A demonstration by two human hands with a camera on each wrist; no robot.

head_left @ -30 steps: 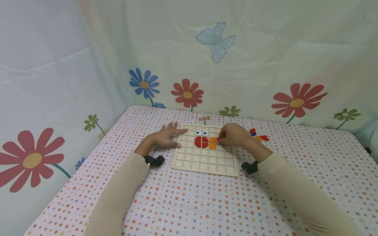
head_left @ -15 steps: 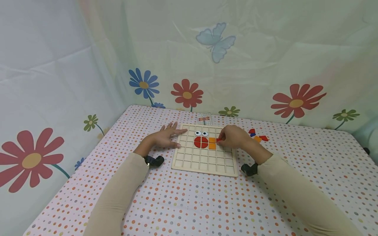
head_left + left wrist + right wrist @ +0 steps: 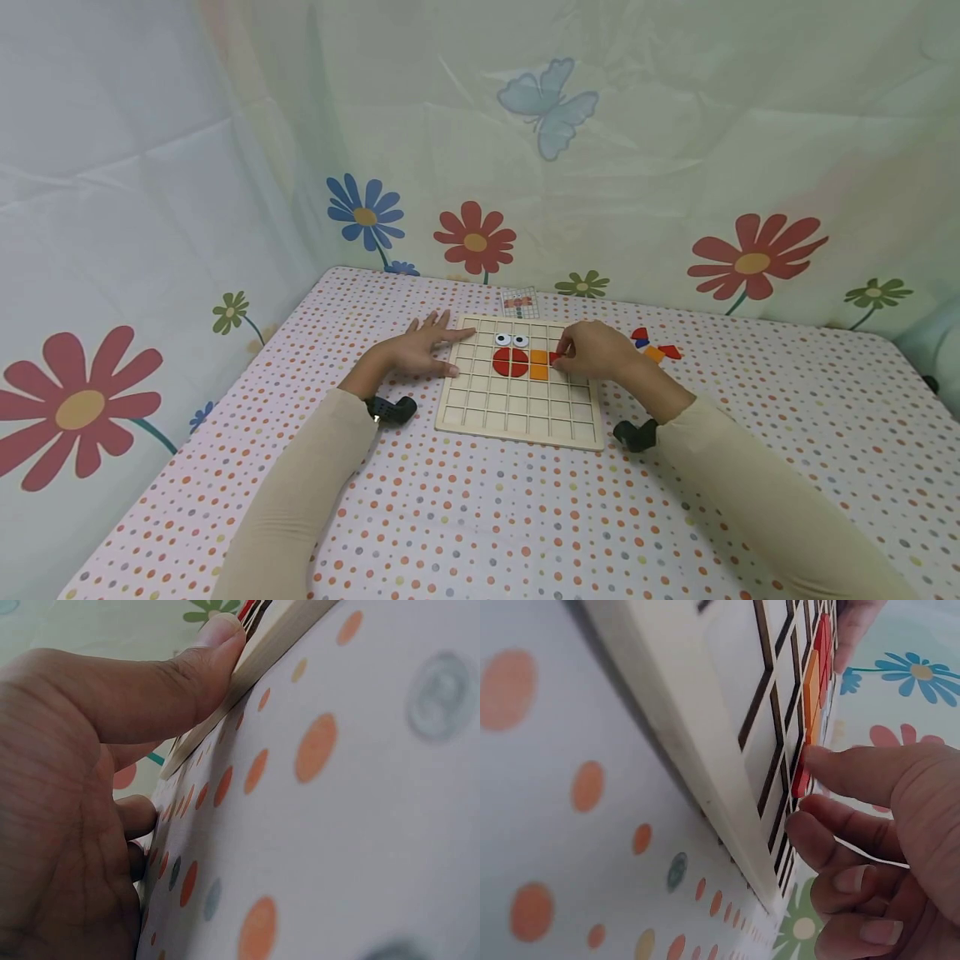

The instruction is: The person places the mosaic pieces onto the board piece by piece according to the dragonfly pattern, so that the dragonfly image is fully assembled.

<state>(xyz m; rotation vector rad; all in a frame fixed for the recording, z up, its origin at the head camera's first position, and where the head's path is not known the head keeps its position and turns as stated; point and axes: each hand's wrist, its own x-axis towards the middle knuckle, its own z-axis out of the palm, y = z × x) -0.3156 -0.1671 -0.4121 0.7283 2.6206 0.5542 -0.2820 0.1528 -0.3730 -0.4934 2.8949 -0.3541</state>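
Red shows between the thumb and forefinger of the right hand [image 3: 600, 350], which pinches a small piece [image 3: 801, 778] on the wooden board [image 3: 517, 437], just beside two orange squares [image 3: 538, 372]. The left hand [image 3: 415, 351] lies spread, thumb and forefinger touching the board's left side; loose pieces [image 3: 655, 355] lie to the board's right.
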